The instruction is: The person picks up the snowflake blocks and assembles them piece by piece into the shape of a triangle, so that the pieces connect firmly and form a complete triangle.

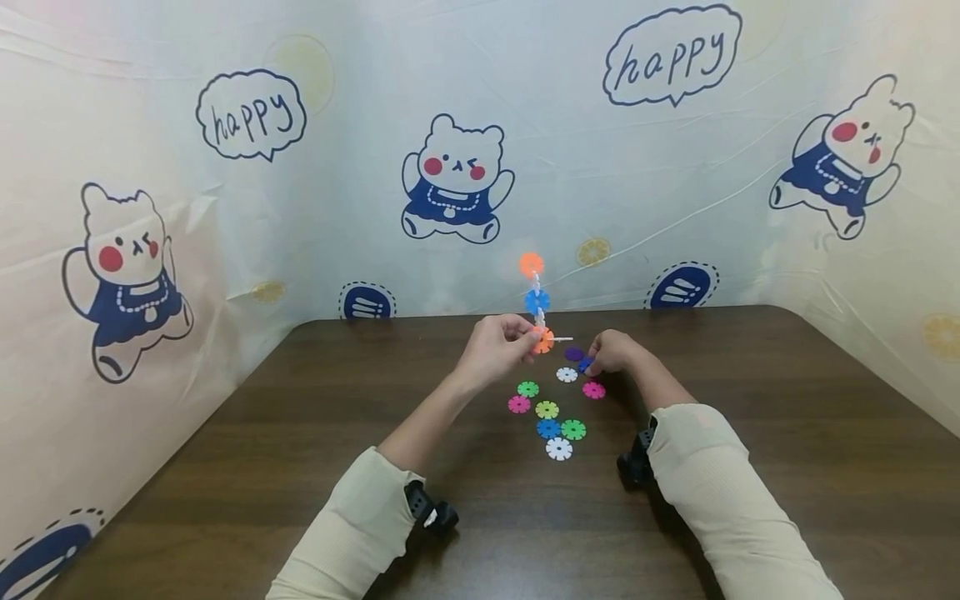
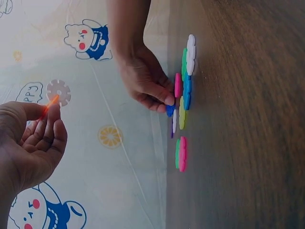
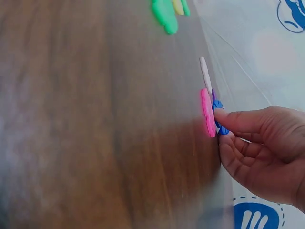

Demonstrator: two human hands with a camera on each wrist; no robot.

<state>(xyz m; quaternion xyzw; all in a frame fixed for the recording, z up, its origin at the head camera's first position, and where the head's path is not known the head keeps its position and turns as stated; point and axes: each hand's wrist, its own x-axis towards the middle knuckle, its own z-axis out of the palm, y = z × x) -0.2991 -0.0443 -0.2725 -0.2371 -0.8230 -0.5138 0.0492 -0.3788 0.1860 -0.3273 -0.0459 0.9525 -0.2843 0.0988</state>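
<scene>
My left hand (image 1: 497,346) pinches an orange notched disc (image 1: 546,341) between thumb and fingertips. From this disc rises an upright chain: edge-on white discs, a blue disc (image 1: 537,302) and another orange disc (image 1: 532,265) at the top. A white disc (image 2: 58,92) also juts rightward from the held orange one, seen face-on in the left wrist view. Down at the table, my right hand (image 1: 617,351) pinches a dark blue disc (image 3: 220,125) by thumb and fingers. Close beside it lie a purple disc (image 1: 574,354), a pink disc (image 1: 594,390) and a white disc (image 1: 567,375).
Nearer to me on the brown table (image 1: 300,467) lie several more loose discs, among them a yellow disc (image 1: 547,410), a green disc (image 1: 573,430) and a white disc (image 1: 559,449). A printed curtain (image 1: 337,200) hangs behind the table's far edge.
</scene>
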